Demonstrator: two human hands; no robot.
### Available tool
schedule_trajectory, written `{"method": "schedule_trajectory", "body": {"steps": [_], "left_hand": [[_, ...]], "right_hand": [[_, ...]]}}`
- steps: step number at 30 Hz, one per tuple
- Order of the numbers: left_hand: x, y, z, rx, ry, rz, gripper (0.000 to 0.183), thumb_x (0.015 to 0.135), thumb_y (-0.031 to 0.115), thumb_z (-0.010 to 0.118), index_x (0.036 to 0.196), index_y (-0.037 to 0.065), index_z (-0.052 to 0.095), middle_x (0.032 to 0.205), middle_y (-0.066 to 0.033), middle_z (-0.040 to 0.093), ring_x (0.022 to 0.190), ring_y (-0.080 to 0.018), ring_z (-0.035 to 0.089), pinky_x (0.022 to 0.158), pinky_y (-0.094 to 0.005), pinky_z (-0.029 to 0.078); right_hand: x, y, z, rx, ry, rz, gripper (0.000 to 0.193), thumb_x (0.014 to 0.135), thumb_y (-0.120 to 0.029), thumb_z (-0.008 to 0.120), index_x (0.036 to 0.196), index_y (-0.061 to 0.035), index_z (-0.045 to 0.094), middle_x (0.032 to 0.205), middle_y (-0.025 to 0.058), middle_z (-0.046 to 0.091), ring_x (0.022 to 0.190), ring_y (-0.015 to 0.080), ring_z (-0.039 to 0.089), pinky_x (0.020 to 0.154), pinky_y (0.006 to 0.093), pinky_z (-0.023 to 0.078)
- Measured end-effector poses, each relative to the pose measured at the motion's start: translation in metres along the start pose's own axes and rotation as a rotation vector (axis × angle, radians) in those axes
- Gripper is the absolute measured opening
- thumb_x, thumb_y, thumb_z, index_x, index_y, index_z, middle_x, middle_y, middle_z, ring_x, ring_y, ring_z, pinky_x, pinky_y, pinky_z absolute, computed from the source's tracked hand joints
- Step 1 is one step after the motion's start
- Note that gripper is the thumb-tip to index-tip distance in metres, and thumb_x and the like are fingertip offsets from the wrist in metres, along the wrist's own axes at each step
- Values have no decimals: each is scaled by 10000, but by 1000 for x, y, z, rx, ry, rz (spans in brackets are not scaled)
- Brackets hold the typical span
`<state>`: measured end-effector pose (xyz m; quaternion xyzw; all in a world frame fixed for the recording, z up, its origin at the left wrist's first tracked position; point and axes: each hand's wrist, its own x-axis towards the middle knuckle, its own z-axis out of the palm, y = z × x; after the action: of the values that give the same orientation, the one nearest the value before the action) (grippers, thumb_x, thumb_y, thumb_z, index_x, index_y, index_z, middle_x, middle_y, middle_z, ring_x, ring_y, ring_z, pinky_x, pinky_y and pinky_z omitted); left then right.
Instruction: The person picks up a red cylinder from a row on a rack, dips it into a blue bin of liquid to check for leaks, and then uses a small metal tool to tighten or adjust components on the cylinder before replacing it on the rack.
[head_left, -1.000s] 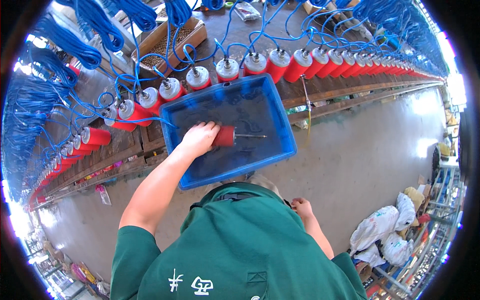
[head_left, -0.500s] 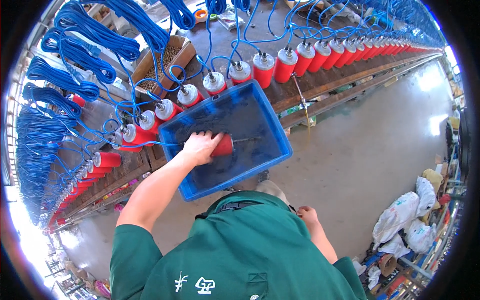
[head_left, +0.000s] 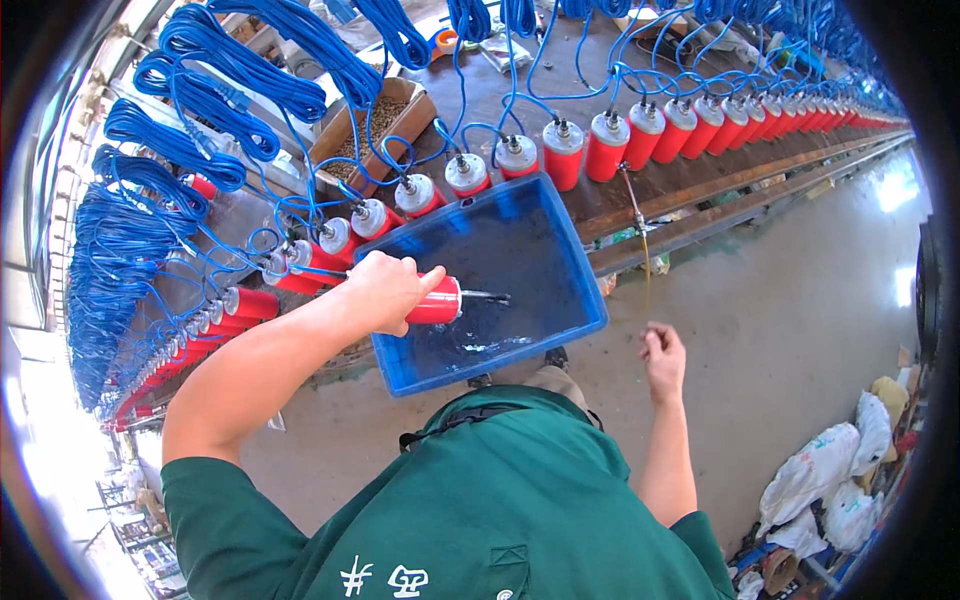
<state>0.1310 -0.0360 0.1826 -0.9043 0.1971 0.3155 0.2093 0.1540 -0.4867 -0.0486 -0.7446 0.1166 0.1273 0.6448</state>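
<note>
Gripped in my left hand (head_left: 388, 292) is a red cylinder (head_left: 436, 302) with a pale metal end, lying nearly sideways over the blue tub (head_left: 590, 320). A dark rod (head_left: 487, 297) sticks out of its right end. Dark liquid (head_left: 490, 245) fills the tub, with bright ripples below the cylinder. A blue cable (head_left: 325, 272) leads from behind my left hand toward the bench. My right hand (head_left: 664, 362) hangs over the floor right of the tub, its fingers curled with nothing visible in them. A thin brownish tube (head_left: 647, 270) hangs just above it.
A long row of red cylinders (head_left: 605, 148) with silver tops lines the bench edge (head_left: 690, 205). Coiled blue cables (head_left: 240, 65) hang behind them. A wooden box (head_left: 410, 130) holds small pellets. White sacks (head_left: 812, 470) lie on the right.
My left hand has lifted the red cylinder up from the liquid. My right hand has moved forward and out from beside my hip.
</note>
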Motion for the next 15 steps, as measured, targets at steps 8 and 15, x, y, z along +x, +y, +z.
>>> {"method": "schedule_trajectory", "body": {"steps": [8, 15], "left_hand": [[-31, -3, -4, -61, -22, -71, 1015, 732, 367, 848, 1625, 190, 399, 1079, -132, 673, 880, -299, 728, 718, -439, 566], [-63, 4, 34, -155, 161, -134, 1015, 745, 412, 867, 1623, 243, 387, 1116, -109, 652, 978, -307, 709, 833, -449, 535]], "right_hand": [[-5, -158, 122, -315, -436, -657, 294, 1040, -237, 677, 1234, -16, 687, 1093, 103, 694, 779, 173, 668, 726, 313, 548], [23, -149, 213, -741, -1012, -97, 625, 991, -614, 646, 1110, -4, 718, 874, 126, 718, 855, 280, 683, 762, 393, 526]]}}
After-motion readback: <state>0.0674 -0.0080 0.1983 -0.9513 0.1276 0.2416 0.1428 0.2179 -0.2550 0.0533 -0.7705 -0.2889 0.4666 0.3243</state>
